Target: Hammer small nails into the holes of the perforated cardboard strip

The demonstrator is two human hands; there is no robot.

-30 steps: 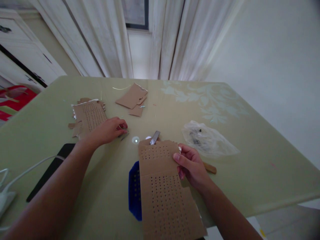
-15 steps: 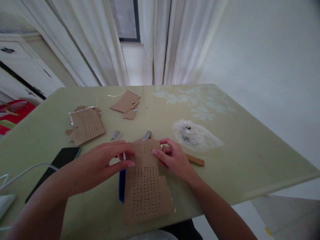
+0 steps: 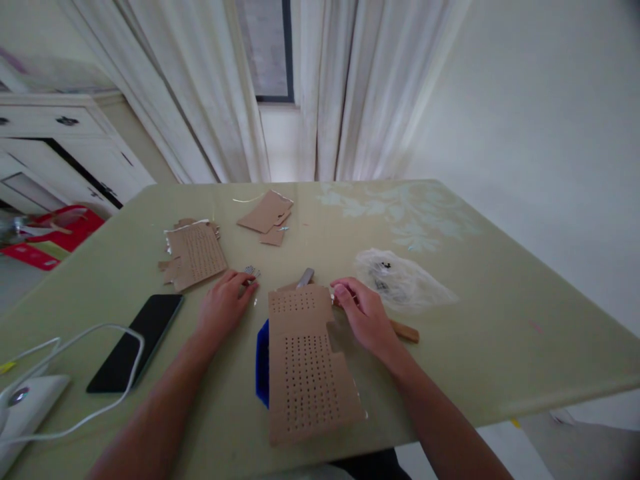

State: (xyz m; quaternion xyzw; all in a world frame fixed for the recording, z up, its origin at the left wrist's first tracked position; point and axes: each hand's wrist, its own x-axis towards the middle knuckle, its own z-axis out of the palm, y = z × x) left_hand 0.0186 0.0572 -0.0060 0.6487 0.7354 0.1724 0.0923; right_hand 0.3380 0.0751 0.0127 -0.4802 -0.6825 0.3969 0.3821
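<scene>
A brown cardboard sheet (image 3: 307, 373) punched with rows of small holes lies in front of me, over a blue tray (image 3: 262, 363) that shows only at its left side. My left hand (image 3: 226, 303) reaches to a small pile of thin metal pins (image 3: 253, 271), its fingertips at the pile and its thumb apart from the fingers. Just right of the sheet's upper edge is my right hand (image 3: 364, 312), fingers curled and thumb pressed to them. Whatever they pinch is too small to make out. Behind the sheet a grey metal tool end (image 3: 305, 277) sticks out.
Another punched cardboard stack (image 3: 197, 255) lies at the left, with plain cardboard pieces (image 3: 265, 212) farther back. A clear plastic bag (image 3: 400, 280) and a wooden handle (image 3: 405, 331) are at the right. A phone (image 3: 137, 343) and a white cable (image 3: 95, 327) lie left.
My left hand has moved from above the cardboard sheet left and away to the pin pile. The right hand stays by the sheet's upper right edge. The view has shifted slightly.
</scene>
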